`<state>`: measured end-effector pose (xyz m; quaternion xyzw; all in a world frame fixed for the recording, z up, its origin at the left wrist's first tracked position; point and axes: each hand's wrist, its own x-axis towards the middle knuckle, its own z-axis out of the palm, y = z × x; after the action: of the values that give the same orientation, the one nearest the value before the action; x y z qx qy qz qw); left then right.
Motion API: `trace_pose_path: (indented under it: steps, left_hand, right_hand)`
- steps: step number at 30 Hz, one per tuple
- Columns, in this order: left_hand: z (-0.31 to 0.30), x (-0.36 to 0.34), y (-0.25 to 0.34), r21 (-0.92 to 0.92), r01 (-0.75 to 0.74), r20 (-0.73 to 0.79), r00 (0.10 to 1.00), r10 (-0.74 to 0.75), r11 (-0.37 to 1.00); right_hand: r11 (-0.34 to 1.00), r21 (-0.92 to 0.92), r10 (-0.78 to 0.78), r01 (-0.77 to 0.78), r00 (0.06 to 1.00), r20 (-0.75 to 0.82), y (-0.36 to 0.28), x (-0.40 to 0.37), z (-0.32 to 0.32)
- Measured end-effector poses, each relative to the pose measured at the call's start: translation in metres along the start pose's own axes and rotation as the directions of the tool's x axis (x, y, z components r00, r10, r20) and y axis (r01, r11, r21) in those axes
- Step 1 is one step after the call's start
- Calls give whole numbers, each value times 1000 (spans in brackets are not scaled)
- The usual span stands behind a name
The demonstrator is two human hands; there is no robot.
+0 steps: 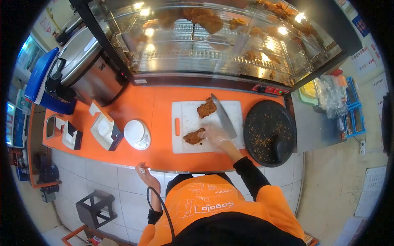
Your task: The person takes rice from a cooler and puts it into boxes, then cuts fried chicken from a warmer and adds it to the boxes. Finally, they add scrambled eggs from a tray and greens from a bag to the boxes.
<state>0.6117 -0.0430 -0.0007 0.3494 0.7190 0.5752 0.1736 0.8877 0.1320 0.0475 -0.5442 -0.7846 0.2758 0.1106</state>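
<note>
My right hand (217, 137), in a clear plastic glove, is over the white cutting board (186, 111), its blurred fingertips closed on the right end of the lower fried piece (192, 137). Another browned fried piece (206, 108) lies higher on the board. Beside it rests a large knife (223, 117), its blade slanting down to the right, with no hand on it. My left hand (148, 176) is bare, below the counter's front edge, its fingers curled round something small and whitish that I cannot make out.
A round black tray (251, 137) with crumbs stands right of the board. To the left are a white scale (137, 134), open boxes (107, 131) and a large steel cooker (88, 78). A glass display case (180, 78) holding fried pieces stands behind. A dark cable hangs by my left arm.
</note>
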Motion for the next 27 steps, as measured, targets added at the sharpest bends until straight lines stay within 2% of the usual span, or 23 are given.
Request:
trace_pose_path:
  steps: [1, 3, 5, 8, 11, 12, 14, 15, 16, 18, 20, 21, 22, 24, 25, 27]
  left_hand:
    - [-2, 3, -3, -3, -6, 13, 1000, 6, 1000]
    - [-8, 6, -5, 2, -8, 46, 999, 8, 1000]
    - [-10, 13, -3, -24, -24, 62, 998, 25, 999]
    - [-4, 26, -3, -43, -63, 97, 993, 67, 997]
    - [16, 45, 5, -69, -98, 207, 972, 110, 993]
    - [25, 53, 12, -54, -207, 207, 955, 214, 977]
    - [39, 70, 35, -20, -336, 282, 902, 328, 941]
    - [49, 77, 46, -8, -396, 319, 869, 378, 918]
    - [65, 86, 56, -49, -457, 332, 831, 446, 888]
    - [102, 101, 48, -143, -565, 500, 667, 552, 813]
    - [152, 114, 89, -192, -751, 576, 435, 692, 632]
    - [178, 121, 97, -214, -782, 684, 308, 661, 585]
    - [198, 128, 102, -241, -807, 773, 177, 610, 540]
    - [231, 128, 71, -197, -846, 820, 135, 556, 495]
    - [242, 129, 57, -181, -865, 842, 109, 528, 468]
    - [246, 134, 58, -143, -847, 881, 127, 456, 512]
  right_hand:
    - [996, -84, 15, -20, 998, -58, -9, -1, -6]
    - [969, -177, 131, -174, 964, -230, 27, -20, 4]
    - [868, -211, 444, -450, 893, -80, -6, -49, -44]
    - [821, -333, 409, -463, 885, -221, 27, -80, -1]
    - [816, -206, 488, -541, 834, -256, 27, -79, 8]
    - [736, -23, 662, -677, 726, -189, 17, -83, 4]
    - [769, -24, 625, -639, 758, -185, 15, -109, 16]
    - [784, -27, 606, -620, 774, -183, 13, -116, 18]
    - [859, -84, 494, -505, 861, -123, 8, -117, 20]
    - [956, -163, 252, -244, 968, 25, -24, -109, 23]
    - [849, -33, 528, -527, 846, 78, -48, -84, 33]
    - [762, 19, 641, -647, 758, 117, -52, -74, 34]
    - [783, -21, 620, -621, 779, 97, -49, -73, 37]
    - [820, -102, 571, -564, 819, 63, -39, -72, 46]
    - [828, -118, 561, -548, 817, 134, -35, -71, 43]
    - [843, -145, 537, -518, 800, 268, -31, -66, 27]
